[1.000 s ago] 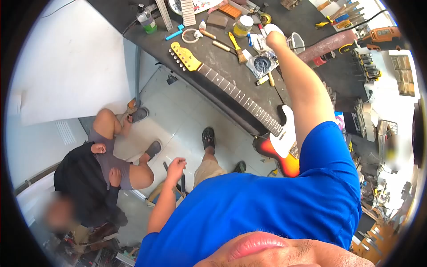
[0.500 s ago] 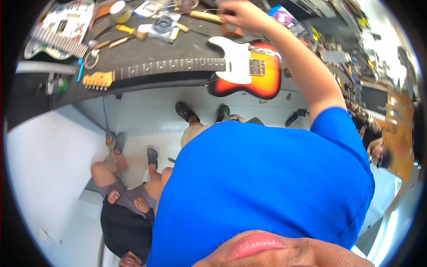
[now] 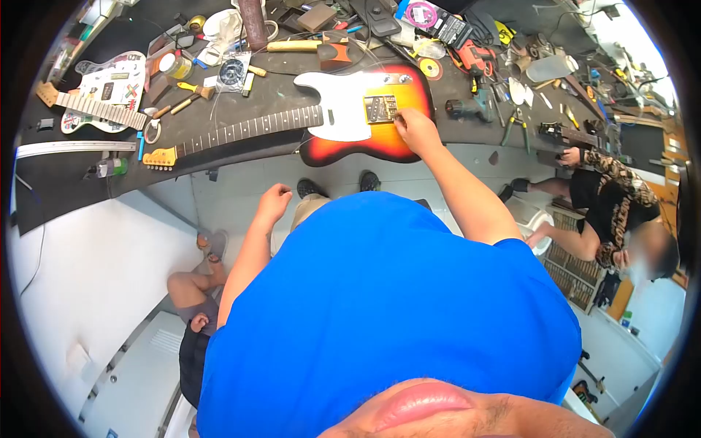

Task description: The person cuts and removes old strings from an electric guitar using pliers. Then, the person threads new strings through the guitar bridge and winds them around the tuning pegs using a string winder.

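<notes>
A sunburst electric guitar (image 3: 401,150) with a white pickguard lies face up on the dark bench, its neck (image 3: 248,128) pointing left and headstock at the bench's near edge. No strings can be made out over the fretboard. My right hand (image 3: 418,133) is at the metal bridge (image 3: 380,109), fingers pinched together at its right end; whatever is between them is too small to make out. Below the bench edge, in front of my body, my left hand (image 3: 273,202) hangs with curled fingers. I cannot see whether it holds anything.
Behind the guitar lie a wooden-handled tool (image 3: 293,45), a brush (image 3: 196,90) and a jar (image 3: 175,66). A second guitar (image 3: 109,95) is at left. Pliers (image 3: 516,131) and a drill (image 3: 467,108) lie right. One person (image 3: 613,204) sits at right, another (image 3: 193,292) at left.
My right hand has come back from the far side of the bench to the guitar's bridge. My left hand has come into view. The view has shifted, showing more of the bench.
</notes>
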